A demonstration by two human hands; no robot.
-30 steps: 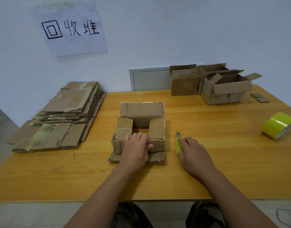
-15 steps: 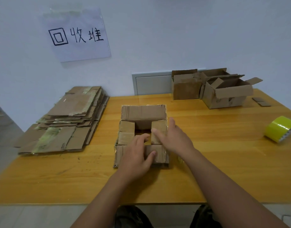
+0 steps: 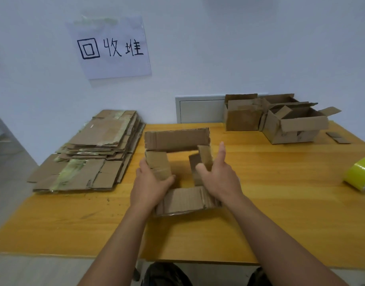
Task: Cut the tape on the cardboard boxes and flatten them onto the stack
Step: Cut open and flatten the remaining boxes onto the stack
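Your box (image 3: 177,172) sits dead centre on the table (image 3: 270,203), directly between your two hands, all four flaps splayed open and the tape apparently already cut. Left hand (image 3: 151,185) grips the left flap (image 3: 158,165), thumb curled over its near edge; right hand (image 3: 216,176) touches the right flap (image 3: 204,159) with fingers straight and spread, thumb against the flap's inner face, nothing clamped. The far flap (image 3: 177,140) stands up just beyond your fingertips, the near flap (image 3: 185,200) lies toward you between your wrists. Key relation: the stack (image 3: 99,153) of flattened cardboard lies to the left of your left hand, well apart from the box, with its long axis running away from you. So the collapsed box probably has to travel leftward, and your left hand is the nearer one to lead it. I'd guess you collapse the walls sideways first. Versus a second ago: your right hand was beside the box at a small yellow-green cutter, and your left pressed the near flap; the cutter is not visible now, and both hands have moved onto the side flaps, which stand more upright. More open boxes (image 3: 280,120) wait far beyond your right hand, and a tape roll (image 3: 359,174) sits well off to its right.
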